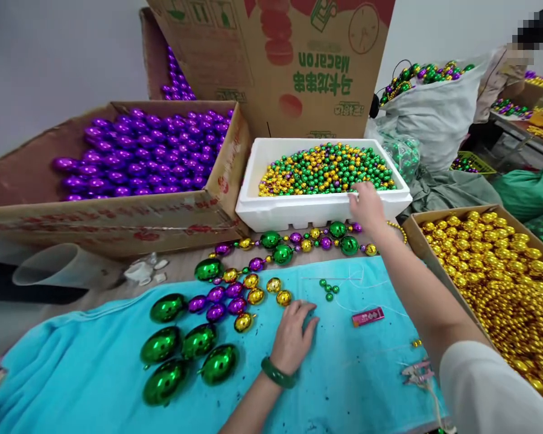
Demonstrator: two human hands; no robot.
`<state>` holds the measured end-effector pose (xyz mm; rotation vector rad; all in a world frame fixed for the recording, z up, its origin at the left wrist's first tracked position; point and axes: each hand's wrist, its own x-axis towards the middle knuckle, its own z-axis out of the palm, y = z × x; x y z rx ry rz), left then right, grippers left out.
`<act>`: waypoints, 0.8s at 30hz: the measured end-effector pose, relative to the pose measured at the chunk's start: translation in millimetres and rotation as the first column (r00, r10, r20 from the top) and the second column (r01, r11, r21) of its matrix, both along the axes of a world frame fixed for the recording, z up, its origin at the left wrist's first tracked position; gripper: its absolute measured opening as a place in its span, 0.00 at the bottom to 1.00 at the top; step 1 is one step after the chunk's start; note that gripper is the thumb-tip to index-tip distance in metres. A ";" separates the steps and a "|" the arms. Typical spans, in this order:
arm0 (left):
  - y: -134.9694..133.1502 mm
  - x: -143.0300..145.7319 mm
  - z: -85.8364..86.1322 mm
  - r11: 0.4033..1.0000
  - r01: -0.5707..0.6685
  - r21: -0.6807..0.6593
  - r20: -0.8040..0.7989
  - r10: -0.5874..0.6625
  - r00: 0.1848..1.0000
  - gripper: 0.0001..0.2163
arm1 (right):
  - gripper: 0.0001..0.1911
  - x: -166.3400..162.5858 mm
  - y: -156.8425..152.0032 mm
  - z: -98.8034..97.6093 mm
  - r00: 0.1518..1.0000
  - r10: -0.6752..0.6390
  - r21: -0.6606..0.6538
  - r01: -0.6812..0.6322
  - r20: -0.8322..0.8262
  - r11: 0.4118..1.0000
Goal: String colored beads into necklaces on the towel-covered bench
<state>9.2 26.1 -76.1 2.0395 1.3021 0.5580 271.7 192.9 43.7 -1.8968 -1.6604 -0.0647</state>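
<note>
My left hand (294,337), with a green bangle (277,373) on its wrist, rests on the turquoise cloth (99,355). Its fingers are apart, and the tips lie near a gold oval bead (283,298). My right hand (366,206) is at the front rim of a white foam box (298,208) of small mixed beads (330,166). Those fingers are curled together; whatever is between them is hidden. Left of my left hand lie large green oval beads (199,341), purple oval beads (216,312) and more gold ones. Several small green beads (329,288) sit near a thin clear thread (357,308).
Strung beads (282,254) lie between cloth and foam box. Cardboard boxes hold purple beads (149,150) at left and gold beads (489,247) at right. A magenta packet (368,317) and pink-handled pliers (419,372) lie on the cloth. Another person (498,75) is at far right.
</note>
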 end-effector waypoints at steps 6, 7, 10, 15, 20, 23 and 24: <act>2.2 -2.6 3.2 1.000 -0.011 -0.028 0.040 0.013 0.999 0.13 | 0.22 40.0 78.6 33.2 0.988 -0.150 -0.266 0.156 0.042 0.951; 2.0 -2.6 3.9 0.999 -0.016 -0.028 0.047 0.017 0.999 0.13 | 0.21 42.3 83.9 33.5 0.990 -0.134 -0.301 0.139 0.038 0.943; 0.9 -2.3 4.8 0.999 -0.018 -0.036 0.047 0.020 0.999 0.13 | 0.14 49.1 92.0 32.0 0.995 -0.102 -0.324 0.095 -0.005 0.941; -1.0 -1.7 2.7 0.999 -0.024 -0.030 0.034 0.025 0.999 0.13 | 0.14 56.2 88.0 35.1 0.980 -0.105 -0.220 0.067 -0.169 0.973; -1.7 -0.5 2.9 0.999 -0.033 -0.028 0.040 0.035 0.999 0.12 | 0.13 39.7 42.9 40.2 0.413 0.072 0.048 -0.066 -0.908 0.997; -1.7 0.1 3.7 0.999 -0.033 -0.021 0.044 0.034 0.998 0.12 | 0.12 15.2 -4.8 21.7 -0.217 0.121 0.169 -0.217 -0.969 0.961; -1.6 0.3 3.9 0.999 -0.030 -0.018 0.045 0.030 0.999 0.12 | 0.11 5.4 -21.3 11.3 -0.338 0.078 0.161 -0.223 -0.938 0.962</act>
